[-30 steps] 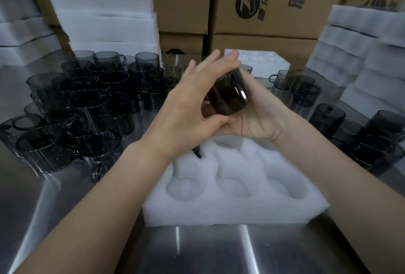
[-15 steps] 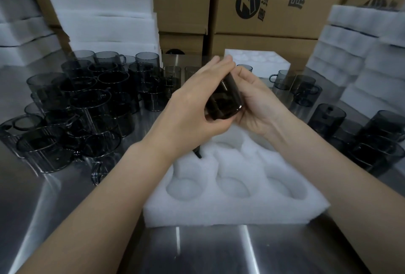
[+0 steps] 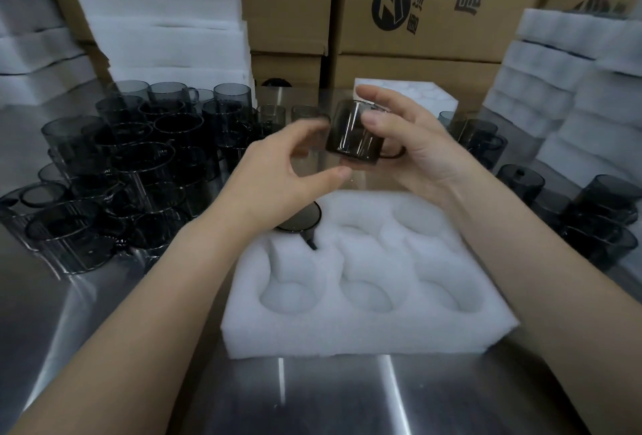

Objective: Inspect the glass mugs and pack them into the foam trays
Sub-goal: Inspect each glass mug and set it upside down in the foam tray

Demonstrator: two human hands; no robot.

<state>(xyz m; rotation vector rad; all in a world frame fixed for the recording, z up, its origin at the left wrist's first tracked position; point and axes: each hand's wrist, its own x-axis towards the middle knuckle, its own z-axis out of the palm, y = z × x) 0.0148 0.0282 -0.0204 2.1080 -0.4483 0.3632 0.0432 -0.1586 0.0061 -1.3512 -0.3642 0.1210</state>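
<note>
Dozens of loose mugs (image 3: 114,170) crowd the table on the left. The left hand (image 3: 278,187) hangs released, fingers curled, just beside the held mug (image 3: 354,137) and blurred. The right hand (image 3: 410,142) grasps that mug, roughly upright, above the far edge of the tray (image 3: 364,333). One mug (image 3: 302,220) already sits in the far-left pocket; the free pockets lie directly below and toward the person, nearest the right hand.

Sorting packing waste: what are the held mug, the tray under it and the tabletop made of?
Held mug: smoky grey see-through glass, glossy, with bright streaks. Foam tray: white foam, matte and fuzzy-edged, likely soft. Tabletop: probably stainless steel, brushed, mirroring light streaks.
</note>
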